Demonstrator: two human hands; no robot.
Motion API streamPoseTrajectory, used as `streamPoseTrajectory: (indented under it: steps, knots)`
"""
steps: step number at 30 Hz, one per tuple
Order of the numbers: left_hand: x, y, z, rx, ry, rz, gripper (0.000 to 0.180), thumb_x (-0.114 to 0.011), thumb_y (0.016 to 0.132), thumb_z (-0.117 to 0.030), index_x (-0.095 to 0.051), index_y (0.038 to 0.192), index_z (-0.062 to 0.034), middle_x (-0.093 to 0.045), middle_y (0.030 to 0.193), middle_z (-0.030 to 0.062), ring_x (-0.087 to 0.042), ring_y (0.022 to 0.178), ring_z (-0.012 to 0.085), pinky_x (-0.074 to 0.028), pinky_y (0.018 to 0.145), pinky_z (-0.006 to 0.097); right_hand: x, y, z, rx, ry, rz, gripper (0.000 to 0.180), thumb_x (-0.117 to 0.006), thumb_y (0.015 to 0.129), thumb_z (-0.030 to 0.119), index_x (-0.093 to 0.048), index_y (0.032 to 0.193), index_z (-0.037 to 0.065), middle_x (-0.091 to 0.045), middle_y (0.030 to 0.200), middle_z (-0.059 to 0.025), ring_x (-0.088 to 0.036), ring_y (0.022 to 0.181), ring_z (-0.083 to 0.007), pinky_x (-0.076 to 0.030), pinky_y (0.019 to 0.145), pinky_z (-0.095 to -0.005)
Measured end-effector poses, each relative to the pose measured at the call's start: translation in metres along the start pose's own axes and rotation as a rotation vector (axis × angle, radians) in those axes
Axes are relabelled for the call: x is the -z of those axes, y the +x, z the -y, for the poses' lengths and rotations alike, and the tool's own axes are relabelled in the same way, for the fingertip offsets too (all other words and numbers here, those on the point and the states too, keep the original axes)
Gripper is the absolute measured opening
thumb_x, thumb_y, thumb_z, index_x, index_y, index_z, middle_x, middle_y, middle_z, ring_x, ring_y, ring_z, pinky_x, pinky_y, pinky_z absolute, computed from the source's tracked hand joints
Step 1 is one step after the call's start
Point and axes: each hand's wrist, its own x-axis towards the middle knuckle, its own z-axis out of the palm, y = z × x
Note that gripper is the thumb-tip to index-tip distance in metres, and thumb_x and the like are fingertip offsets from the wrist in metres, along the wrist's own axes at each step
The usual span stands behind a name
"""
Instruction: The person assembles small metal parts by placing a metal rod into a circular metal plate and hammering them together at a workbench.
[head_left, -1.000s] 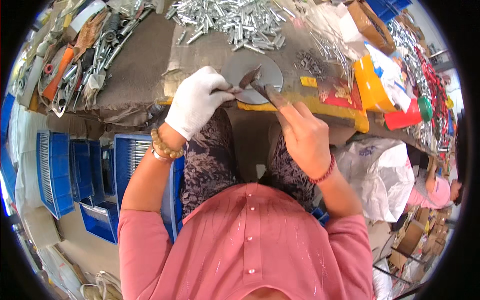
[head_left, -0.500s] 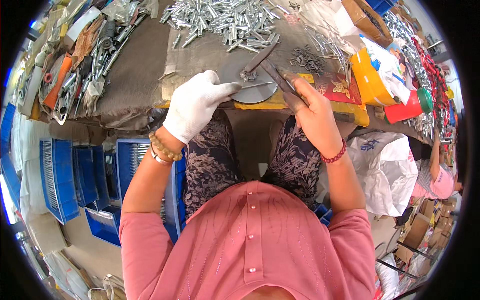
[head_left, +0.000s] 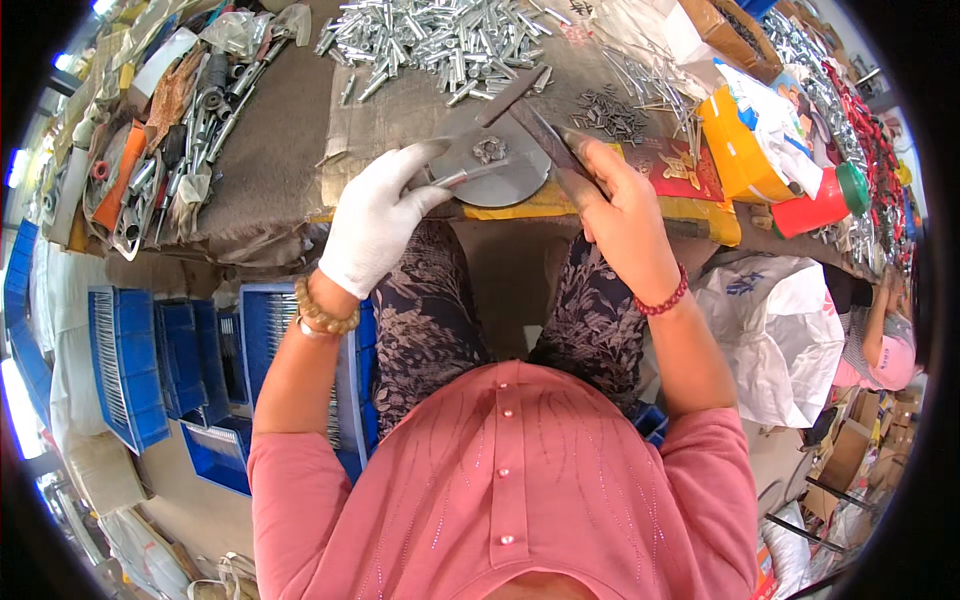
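My left hand (head_left: 378, 215), in a white glove, pinches the near end of a slim metal rod (head_left: 462, 178). The rod reaches over a round grey metal plate (head_left: 515, 185) at the front edge of the bench. In the middle of the plate is a small rough metal lump or cluster (head_left: 490, 150); its exact kind is unclear. My bare right hand (head_left: 622, 215) is wrapped round the handle of a hammer (head_left: 543, 135). The hammer's dark head hangs tilted above the far side of the plate, apart from the rod.
A heap of shiny metal tubes (head_left: 440, 45) lies at the back, with small dark pins (head_left: 607, 115) to the right. Beyond them stand a yellow container (head_left: 740, 140) and a red jar with a green lid (head_left: 815, 212). Blue crates (head_left: 125, 370) hold rods at lower left. Tools (head_left: 190, 130) crowd the left.
The hammer head has lifted off the plate's middle and shifted slightly left. My left hand has drawn back left with the rod, its fingers spreading a little, which uncovers the lump.
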Motion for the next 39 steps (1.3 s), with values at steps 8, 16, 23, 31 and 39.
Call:
streamPoseTrajectory:
  steps: [8,16,23,31,39]
  knots:
    - [-0.006,-0.043,-0.023,0.725,-1.088,-0.063,0.038,-0.067,0.106,-0.025,-0.065,0.132,0.0026,-0.061,0.092,-0.0014,-0.054,0.078,0.0063,-0.045,0.068,0.023,0.004,-0.026,0.015,-0.289,0.318,0.08,0.036,-0.063,0.104,0.01,-0.062,0.139,0.003,-0.064,0.088,-0.0011,-0.05,0.059,-0.0029,-0.038,0.05,-0.0214]
    - [-0.011,-0.059,-0.032,0.791,-1.59,-0.093,0.038,-0.065,0.108,-0.024,-0.056,0.139,-0.0034,-0.058,0.096,0.0022,-0.052,0.081,0.0111,-0.043,0.064,0.022,0.001,-0.028,0.008,-0.336,0.559,0.085,0.036,-0.059,0.107,0.015,-0.058,0.141,0.001,-0.063,0.093,-0.0049,-0.05,0.055,-0.0039,-0.037,0.045,-0.0203]
    - [-0.007,-0.066,-0.035,0.776,-1.569,-0.15,0.038,-0.065,0.108,-0.023,-0.056,0.14,-0.0034,-0.06,0.098,0.0025,-0.052,0.082,0.0118,-0.043,0.065,0.022,-0.003,-0.029,0.002,-0.373,0.588,0.104,0.04,-0.06,0.106,0.013,-0.055,0.144,0.002,-0.063,0.095,-0.0052,-0.051,0.057,-0.0037,-0.036,0.045,-0.02]
    - [-0.009,-0.067,-0.036,0.72,-1.557,-0.146,0.038,-0.066,0.107,-0.021,-0.056,0.14,-0.0043,-0.06,0.1,0.002,-0.052,0.084,0.0116,-0.043,0.068,0.022,-0.006,-0.008,0.014,-0.379,0.317,0.249,0.046,-0.059,0.103,0.008,-0.051,0.148,0.004,-0.067,0.103,-0.0055,-0.053,0.058,-0.0041,-0.039,0.046,-0.019]
    - [-0.014,-0.063,-0.04,0.686,-1.63,-0.121,0.037,-0.066,0.107,-0.021,-0.056,0.14,-0.0059,-0.059,0.102,0.0012,-0.05,0.084,0.0107,-0.043,0.069,0.022,-0.001,-0.002,0.008,0.202,-0.553,0.101,0.026,-0.068,0.095,0.013,-0.07,0.12,0.006,-0.067,0.098,-0.0114,-0.066,0.068,-0.0295,-0.055,0.065,-0.044]
